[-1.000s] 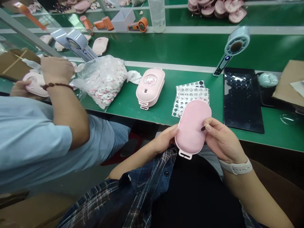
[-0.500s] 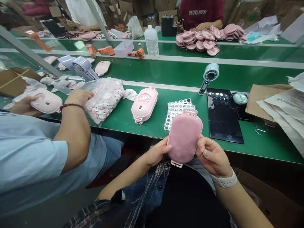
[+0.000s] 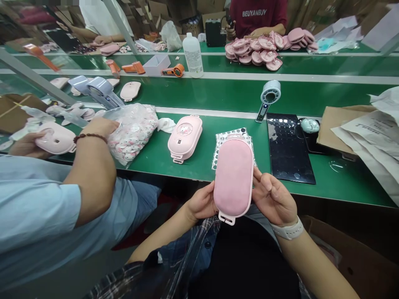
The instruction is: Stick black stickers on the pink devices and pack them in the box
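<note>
Gripping pink case (image 3: 233, 176) between left hand (image 3: 201, 203), right hand (image 3: 274, 199); fingers closed on sides, long axis upright.

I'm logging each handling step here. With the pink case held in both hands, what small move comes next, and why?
Probably turn the pink case over. The left hand and right hand grip its sides with the plain back facing up, while the finished case on the green table shows a badge on its front.

Pink pad (image 3: 233, 176): matt, velvety cloth face, plastic rim. Bench (image 3: 199, 162): smooth green. Black tray (image 3: 289, 149): glossy.
</note>
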`<state>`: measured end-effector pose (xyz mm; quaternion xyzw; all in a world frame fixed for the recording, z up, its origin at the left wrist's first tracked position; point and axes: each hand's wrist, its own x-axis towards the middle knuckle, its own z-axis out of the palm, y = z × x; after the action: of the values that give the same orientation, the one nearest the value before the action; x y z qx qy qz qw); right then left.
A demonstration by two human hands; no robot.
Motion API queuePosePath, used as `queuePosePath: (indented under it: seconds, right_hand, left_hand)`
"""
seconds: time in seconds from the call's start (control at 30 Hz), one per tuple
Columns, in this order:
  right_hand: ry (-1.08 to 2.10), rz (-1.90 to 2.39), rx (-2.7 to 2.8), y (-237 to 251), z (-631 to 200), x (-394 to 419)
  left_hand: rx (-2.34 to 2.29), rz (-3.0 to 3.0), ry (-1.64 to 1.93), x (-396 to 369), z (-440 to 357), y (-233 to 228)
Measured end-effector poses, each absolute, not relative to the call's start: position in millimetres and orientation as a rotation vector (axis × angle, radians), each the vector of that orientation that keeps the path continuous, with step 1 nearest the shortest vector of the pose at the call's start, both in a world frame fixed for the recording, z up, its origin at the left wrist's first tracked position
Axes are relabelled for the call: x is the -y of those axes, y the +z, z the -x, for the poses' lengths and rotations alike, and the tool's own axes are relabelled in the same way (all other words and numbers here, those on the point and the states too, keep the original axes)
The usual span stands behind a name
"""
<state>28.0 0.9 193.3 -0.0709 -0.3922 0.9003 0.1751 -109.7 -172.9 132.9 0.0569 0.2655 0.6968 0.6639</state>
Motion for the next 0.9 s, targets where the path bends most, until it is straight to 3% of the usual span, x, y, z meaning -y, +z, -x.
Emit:
queuePosePath:
  seconds: [0.47, 0.9]
  right_hand:
    - [2.464, 0.387, 1.246, 203, -18, 6]
    - [2.726, 0.365, 1.173, 194, -28, -1]
  left_hand:
    - [-0.602, -0.158, 1.636, 174, 92, 124]
    - [-0.546, -0.338, 1.529, 150, 87, 151]
